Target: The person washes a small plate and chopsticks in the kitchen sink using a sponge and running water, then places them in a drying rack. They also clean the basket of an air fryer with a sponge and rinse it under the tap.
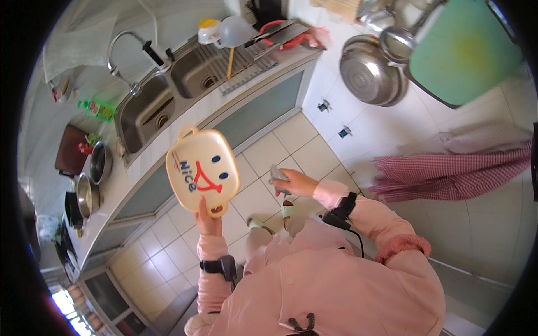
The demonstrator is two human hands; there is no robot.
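Note:
A cream ceramic plate (204, 170) with two small side handles is tilted toward me, its face showing blue eyes, a red smile and printed lettering. My left hand (209, 220) grips it by the lower rim beside one handle, thumb over the front. Off to the right, my right hand (297, 182) holds a crumpled grey cloth (278, 174). Plate and cloth are apart, both above the tiled floor. The left fingers behind the plate are hidden.
A double-bowl steel sink (145, 117) with a tap (122, 77) is set into the counter at left. Green dish soap (97, 110) stands beside it. A slatted drying rack (248, 73) carries dishes. Steel pans (370, 69), a green cutting board (462, 54) and checked fabric (454, 172) hang at right.

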